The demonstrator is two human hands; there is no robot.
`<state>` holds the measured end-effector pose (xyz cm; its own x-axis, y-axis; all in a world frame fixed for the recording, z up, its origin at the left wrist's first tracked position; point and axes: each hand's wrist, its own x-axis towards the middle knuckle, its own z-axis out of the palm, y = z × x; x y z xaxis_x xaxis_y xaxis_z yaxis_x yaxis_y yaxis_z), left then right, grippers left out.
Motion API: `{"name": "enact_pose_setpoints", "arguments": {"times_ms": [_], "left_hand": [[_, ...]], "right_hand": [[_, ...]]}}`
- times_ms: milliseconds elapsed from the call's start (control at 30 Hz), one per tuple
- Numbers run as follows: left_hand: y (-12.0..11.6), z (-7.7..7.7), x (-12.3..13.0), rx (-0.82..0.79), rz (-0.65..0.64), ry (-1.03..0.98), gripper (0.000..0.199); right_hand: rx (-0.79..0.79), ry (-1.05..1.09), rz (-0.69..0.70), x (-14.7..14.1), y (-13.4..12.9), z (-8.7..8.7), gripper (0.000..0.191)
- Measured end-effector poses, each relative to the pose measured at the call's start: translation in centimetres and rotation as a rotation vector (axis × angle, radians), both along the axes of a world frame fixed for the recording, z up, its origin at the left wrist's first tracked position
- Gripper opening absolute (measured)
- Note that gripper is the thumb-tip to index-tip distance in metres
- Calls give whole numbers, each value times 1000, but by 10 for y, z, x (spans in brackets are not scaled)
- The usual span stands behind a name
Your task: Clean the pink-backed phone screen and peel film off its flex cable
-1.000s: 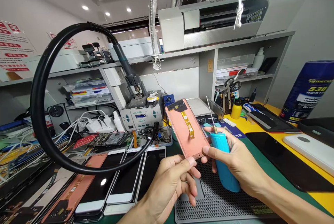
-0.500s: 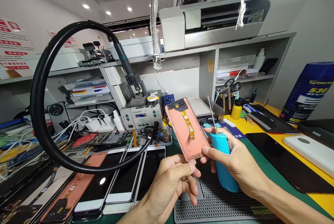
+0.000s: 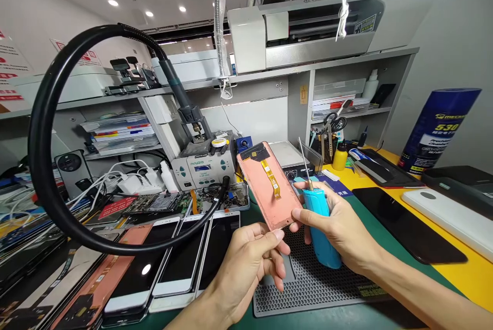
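Observation:
A phone screen (image 3: 265,191) is held up and tilted, its copper-coloured back towards me, with a yellow flex cable (image 3: 271,180) running down its middle. My left hand (image 3: 256,258) pinches at its lower edge, thumb against index finger, the other fingers curled loosely. My right hand (image 3: 339,222) has its thumb over the lower right corner of the screen. That same hand grips a blue handheld tool (image 3: 321,248) whose thin metal shaft (image 3: 303,160) points upward beside the screen. Fingers hide part of both the tool and the screen's corner.
Beneath the hands lies a grey perforated mat (image 3: 308,289). A thick black hose (image 3: 38,114) loops at the left from a rework station (image 3: 206,168). Several phone screens (image 3: 179,258) lie at left. A dark panel (image 3: 408,225) and a blue can (image 3: 435,130) are at right.
The view has shifted slightly, so the surroundings sit a little farther left and most appear slightly higher. Both hands keep the same grasp on the screen and the blue tool.

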<state>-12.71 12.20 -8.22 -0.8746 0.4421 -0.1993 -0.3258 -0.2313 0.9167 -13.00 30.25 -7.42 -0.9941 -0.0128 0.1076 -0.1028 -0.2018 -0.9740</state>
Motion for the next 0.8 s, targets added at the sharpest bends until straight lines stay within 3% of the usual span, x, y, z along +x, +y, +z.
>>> {"name": "enact_pose_setpoints", "arguments": {"times_ms": [800], "left_hand": [[-3,0,-4,15,-27,-26,19]], "right_hand": [[-13,3,15,1,1,3,59]]}}
